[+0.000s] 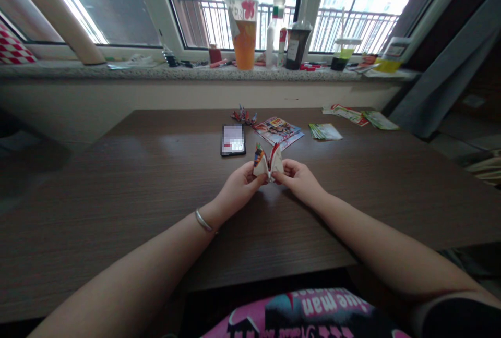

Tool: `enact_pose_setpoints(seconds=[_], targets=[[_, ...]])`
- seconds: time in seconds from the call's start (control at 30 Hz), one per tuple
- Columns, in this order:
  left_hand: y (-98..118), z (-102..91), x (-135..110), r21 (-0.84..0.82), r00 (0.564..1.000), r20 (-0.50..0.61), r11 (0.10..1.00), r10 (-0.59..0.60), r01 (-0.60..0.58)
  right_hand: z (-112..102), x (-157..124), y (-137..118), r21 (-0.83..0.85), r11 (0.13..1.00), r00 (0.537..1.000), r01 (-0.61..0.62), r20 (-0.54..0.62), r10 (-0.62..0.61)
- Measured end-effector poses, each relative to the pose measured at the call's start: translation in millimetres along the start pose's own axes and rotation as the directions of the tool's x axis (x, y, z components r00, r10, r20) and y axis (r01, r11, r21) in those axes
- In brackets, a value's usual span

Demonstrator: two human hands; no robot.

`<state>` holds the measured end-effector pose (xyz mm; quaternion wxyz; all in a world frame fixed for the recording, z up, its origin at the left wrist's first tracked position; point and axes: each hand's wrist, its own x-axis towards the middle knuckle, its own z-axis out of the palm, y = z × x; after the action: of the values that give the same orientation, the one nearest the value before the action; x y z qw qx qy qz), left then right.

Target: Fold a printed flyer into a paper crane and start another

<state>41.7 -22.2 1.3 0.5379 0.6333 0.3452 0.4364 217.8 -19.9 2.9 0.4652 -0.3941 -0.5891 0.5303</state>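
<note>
Between my two hands is a folded paper piece (260, 167), white with colourful printed parts, its two pointed flaps standing up in a V. My left hand (243, 184) pinches its left side, thumb in front and fingers behind. On the other side my right hand (299, 179) grips it in the same way, thumb near the lower middle. The paper is held just above the brown table (164, 186). Just beyond my left hand lies a phone (233, 140) with a lit, blurred screen. Printed paper sheets (278, 130) lie behind the folded piece.
A small bundle of folded colourful paper (244, 116) sits past the phone. Green-and-white papers (325, 131) and more printed slips (352, 115) lie at the right. Along the windowsill (156, 72) stand an orange drink cup (245, 40), a bottle (274, 35) and a dark cup (296, 46).
</note>
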Motion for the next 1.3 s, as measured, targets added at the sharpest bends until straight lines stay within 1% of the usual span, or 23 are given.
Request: enact_pose_setpoints(seconds=[0.17, 0.33, 0.5, 0.57, 0.7, 0.9, 1.07, 1.2, 1.3], targets=[[-3, -0.1, 1, -0.002, 1.000, 0.004, 1.000, -0.008, 0.008, 0, 0, 3, 0.023, 1.000, 1.000, -0.008, 0.025, 0.007], [-5, 1.0, 1, -0.014, 1.000, 0.007, 1.000, 0.020, -0.020, -3, 0, 10, -0.080, 0.996, 0.998, 0.025, 0.052, -0.021], [-2, 2.3, 1, 0.029, 1.000, -0.011, 0.999, 0.014, -0.014, -2, 0, 13, -0.086, 0.995, 0.995, 0.054, 0.093, -0.046], [-1, 3.2, 0, 0.035, 1.000, -0.018, 0.999, 0.013, -0.012, 0, -1, 13, -0.128, 0.990, 0.995, 0.063, 0.089, -0.052], [-1, 4.1, 0, 0.053, 1.000, -0.027, 0.999, 0.012, -0.011, 0, -3, 10, -0.273, 0.955, 0.992, 0.115, 0.072, -0.099], [-4, 0.5, 0, 0.041, 1.000, -0.026, 0.999, -0.004, 0.005, -2, -4, 7, -0.346, 0.927, 0.988, 0.147, 0.088, -0.124], [-2, 0.0, 0, 0.032, 1.000, 0.010, 0.999, -0.003, 0.003, -1, -5, 9, -0.310, 0.940, 0.987, 0.142, 0.119, -0.110], [-2, 1.0, 0, 0.073, 1.000, 0.009, 0.997, -0.004, 0.003, 0, -5, 10, -0.266, 0.956, 0.988, 0.127, 0.116, -0.099], [-3, 0.7, 0, 0.074, 1.000, 0.017, 0.997, -0.013, 0.012, -1, -4, 9, -0.236, 0.966, 0.991, 0.102, 0.105, -0.079]])
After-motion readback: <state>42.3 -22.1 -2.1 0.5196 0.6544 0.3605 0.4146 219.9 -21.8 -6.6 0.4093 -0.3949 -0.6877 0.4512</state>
